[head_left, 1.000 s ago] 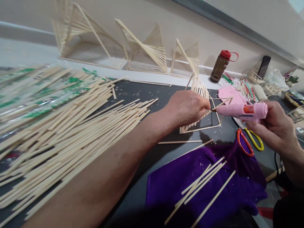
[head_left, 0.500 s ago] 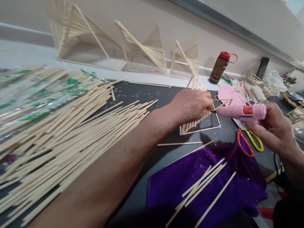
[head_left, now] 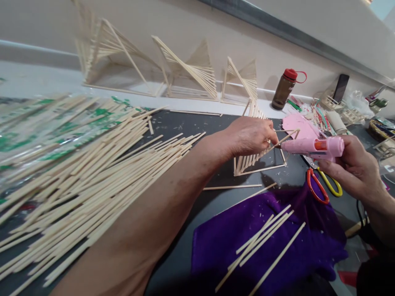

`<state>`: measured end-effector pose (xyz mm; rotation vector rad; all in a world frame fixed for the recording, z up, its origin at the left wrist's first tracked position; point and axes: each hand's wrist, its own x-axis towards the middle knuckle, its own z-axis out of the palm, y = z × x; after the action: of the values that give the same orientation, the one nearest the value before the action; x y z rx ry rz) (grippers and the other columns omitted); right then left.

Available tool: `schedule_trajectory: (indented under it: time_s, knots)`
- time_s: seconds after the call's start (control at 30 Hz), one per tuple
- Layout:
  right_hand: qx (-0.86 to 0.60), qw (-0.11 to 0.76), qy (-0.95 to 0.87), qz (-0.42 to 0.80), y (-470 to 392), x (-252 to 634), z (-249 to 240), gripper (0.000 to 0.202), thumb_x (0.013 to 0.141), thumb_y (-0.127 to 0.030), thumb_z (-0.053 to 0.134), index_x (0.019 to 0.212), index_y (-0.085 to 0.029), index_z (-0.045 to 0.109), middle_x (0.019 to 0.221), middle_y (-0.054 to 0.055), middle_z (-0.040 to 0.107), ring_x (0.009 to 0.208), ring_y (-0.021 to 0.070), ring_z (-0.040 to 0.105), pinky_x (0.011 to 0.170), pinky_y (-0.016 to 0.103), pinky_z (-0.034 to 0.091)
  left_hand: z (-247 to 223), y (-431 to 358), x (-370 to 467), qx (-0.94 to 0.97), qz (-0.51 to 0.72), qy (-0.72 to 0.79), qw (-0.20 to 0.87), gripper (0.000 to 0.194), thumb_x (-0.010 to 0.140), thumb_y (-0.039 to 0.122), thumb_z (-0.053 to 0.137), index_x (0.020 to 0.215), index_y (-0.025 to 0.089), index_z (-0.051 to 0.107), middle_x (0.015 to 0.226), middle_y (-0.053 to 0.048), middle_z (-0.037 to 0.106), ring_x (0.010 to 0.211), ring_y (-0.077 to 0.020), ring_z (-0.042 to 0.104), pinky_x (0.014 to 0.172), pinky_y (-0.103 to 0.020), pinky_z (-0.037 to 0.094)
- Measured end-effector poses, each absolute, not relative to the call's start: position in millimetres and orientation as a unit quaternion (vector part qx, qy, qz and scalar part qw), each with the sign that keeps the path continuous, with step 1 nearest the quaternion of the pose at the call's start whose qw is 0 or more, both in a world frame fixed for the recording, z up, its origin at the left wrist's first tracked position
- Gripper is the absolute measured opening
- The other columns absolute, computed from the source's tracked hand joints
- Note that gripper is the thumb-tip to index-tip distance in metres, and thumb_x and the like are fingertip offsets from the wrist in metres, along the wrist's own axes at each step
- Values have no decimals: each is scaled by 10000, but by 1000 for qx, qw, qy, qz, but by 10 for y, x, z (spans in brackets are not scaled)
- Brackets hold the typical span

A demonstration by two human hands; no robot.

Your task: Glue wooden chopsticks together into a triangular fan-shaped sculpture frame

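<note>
My right hand is wrapped round a pink hot glue gun, its nozzle pointing left. The nozzle tip meets the frame close to the fingertips of my left hand. That hand is closed, pinching a small twisted frame of thin wooden sticks that stands on the dark table. Its palm and fingers cover the middle of the frame; the exact stick under the fingertips is hidden. Scissors with one red and one yellow handle lie below the glue gun.
Loose wooden sticks fill the left side, partly in plastic packaging. More sticks lie on a purple cloth in front. Larger stick frames stand along the wall. A brown bottle and a phone stand behind.
The left fingertips have shifted slightly down and right along the frame, towards the nozzle. The glue gun stays almost in place. The camera view has tilted a little.
</note>
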<state>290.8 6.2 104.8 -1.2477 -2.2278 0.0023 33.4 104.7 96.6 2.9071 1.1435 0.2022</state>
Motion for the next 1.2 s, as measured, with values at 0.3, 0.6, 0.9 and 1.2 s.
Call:
schedule_trajectory:
  time_s: [0.3,0.6,0.9,1.2]
  knots:
    - [-468,291,-834,10,54,2898,1032,255,888,-296,650,1087,-234,502,715,-38,535,593,115,481,494,215,349,978,1052,336,931,57,359,16,312,903,198,483,985,282,772,1100,-15,703,893,-167,636,611,-267,350]
    - [-457,293,-840,-1,90,2839,1039,256,869,-290,661,1070,-241,509,673,-56,509,534,104,441,474,214,340,993,1037,330,933,47,355,20,331,867,179,489,1009,289,767,1120,-18,690,879,-173,622,605,-276,347]
    - [-466,284,-837,-29,63,2754,1126,244,851,-279,658,1032,-237,499,682,-51,574,508,111,483,480,227,372,997,1033,319,932,65,357,20,302,885,231,494,1020,279,761,1088,-19,712,851,-164,626,612,-266,355]
    - [-449,260,-852,-70,43,2749,1155,263,859,-273,654,1056,-231,485,742,-43,585,515,93,495,479,207,379,992,1080,314,934,86,343,45,312,862,164,499,1031,261,743,1109,-29,700,944,-167,636,730,-257,432]
